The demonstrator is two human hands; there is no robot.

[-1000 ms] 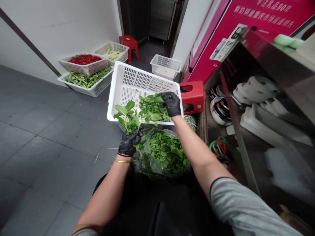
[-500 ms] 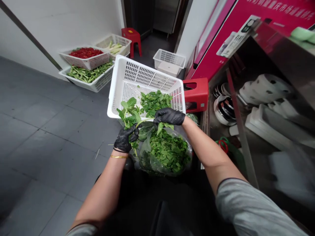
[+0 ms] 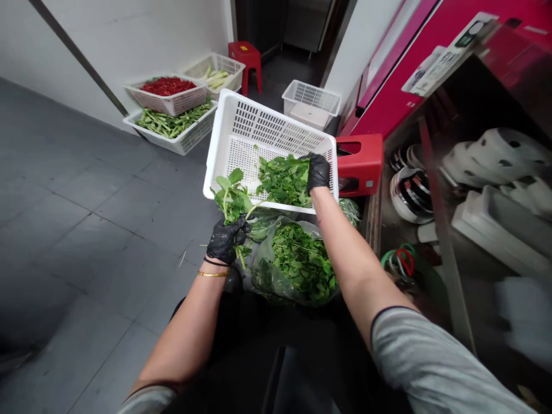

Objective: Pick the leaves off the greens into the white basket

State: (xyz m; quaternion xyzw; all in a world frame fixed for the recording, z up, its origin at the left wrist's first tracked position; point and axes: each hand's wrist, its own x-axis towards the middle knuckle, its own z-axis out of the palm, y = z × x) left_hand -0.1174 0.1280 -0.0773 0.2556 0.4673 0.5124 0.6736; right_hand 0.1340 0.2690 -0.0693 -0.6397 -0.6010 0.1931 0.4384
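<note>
My left hand [image 3: 227, 240], in a black glove, is closed around a bunch of leafy green stems [image 3: 233, 195]. Leaves stick up above the fist, and a few stem ends hang below it. My right hand [image 3: 318, 171], gloved too, reaches inside the white perforated basket [image 3: 276, 123] at its right end. It touches a pile of picked green leaves [image 3: 282, 178]; its fingers are mostly hidden. Closer to me, an open clear plastic bag [image 3: 269, 267] holds more leafy greens [image 3: 304, 261], between my forearms.
A red stool [image 3: 362, 164] stands right of the basket. Beyond are baskets of red chillies [image 3: 168, 87] and green cut vegetables [image 3: 170, 122], another red stool [image 3: 245, 60] and a white crate [image 3: 310, 99]. A metal shelf [image 3: 448, 276] with dishes lines the right.
My right hand has moved from beside the left hand, above the bag, forward into the basket onto the leaf pile. My left hand keeps its bunch. The view has shifted slightly.
</note>
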